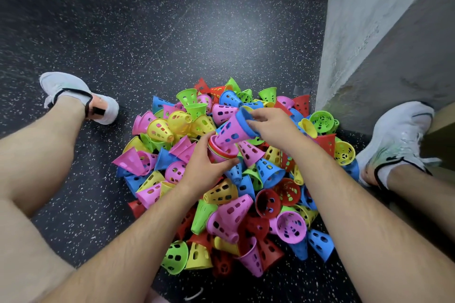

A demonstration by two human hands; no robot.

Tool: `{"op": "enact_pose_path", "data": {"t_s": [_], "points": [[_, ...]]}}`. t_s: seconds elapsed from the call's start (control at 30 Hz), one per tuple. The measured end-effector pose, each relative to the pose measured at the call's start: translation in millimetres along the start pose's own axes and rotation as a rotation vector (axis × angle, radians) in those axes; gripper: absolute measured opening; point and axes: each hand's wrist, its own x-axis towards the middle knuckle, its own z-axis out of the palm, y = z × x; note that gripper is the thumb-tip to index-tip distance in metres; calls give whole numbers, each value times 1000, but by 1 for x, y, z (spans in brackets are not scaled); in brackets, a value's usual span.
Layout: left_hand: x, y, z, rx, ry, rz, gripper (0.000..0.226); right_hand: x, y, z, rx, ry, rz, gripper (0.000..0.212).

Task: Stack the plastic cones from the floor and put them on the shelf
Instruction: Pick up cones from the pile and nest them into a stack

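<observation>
While the left hand (204,167) clamps the short stack (218,152) above the floor pile (229,216), the right hand (273,125), gripping a pink cone (230,131), should align axes before seating it squarely.

A big heap of bright plastic cones (229,214) lies on the dark speckled floor (197,32). One white shoe (73,93) rests left of the heap, the other shoe (398,135) right of it.

Heap of holed plastic cones (229,211), lower centre of the frame.
Pink, yellow, green, blue and red, lying every way; above the middle a tilted nested stack (221,152), a pink cone (230,130) tip-first in it.
</observation>
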Motion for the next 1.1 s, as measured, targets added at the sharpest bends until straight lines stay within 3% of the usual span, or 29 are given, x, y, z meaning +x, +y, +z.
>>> {"op": "enact_pose_path", "data": {"t_s": [0.13, 0.2, 0.3, 0.47, 0.57, 0.67, 0.77, 0.9, 1.0, 1.1], "points": [[-6, -2, -6, -34, -7, 32, 77, -13, -12, 25, -234, -245, 24, 35], [-10, -4, -11, -20, 15, 20, 84, -13, -4, 36, -256, -164, 2, 32], [-17, -10, -21, 24, 31, 2, 86, -10, 24, 44, -540, 51, -41, 32], [-28, -20, -24, 73, 18, -29, 86, -11, 44, 68, -614, -91, -37, 52], [-30, -26, -24, 67, -8, -50, 91, -7, 48, 82, -668, -139, -54, 43], [-32, -28, -27, 70, -5, -63, 92, -6, 53, 86, -613, -40, -74, 28], [-31, -27, -30, 60, 9, -82, 90, -7, 51, 77, -529, 146, -161, 30], [-27, -23, -31, 62, 35, -75, 88, -10, 28, 55, -206, 398, -223, 29], [-25, -19, -30, 31, 44, -70, 85, -8, 6, 49, 44, 300, -108, 16], [-23, -17, -30, 8, 47, -44, 78, -9, -11, 57, 23, 60, -50, 10]]}}
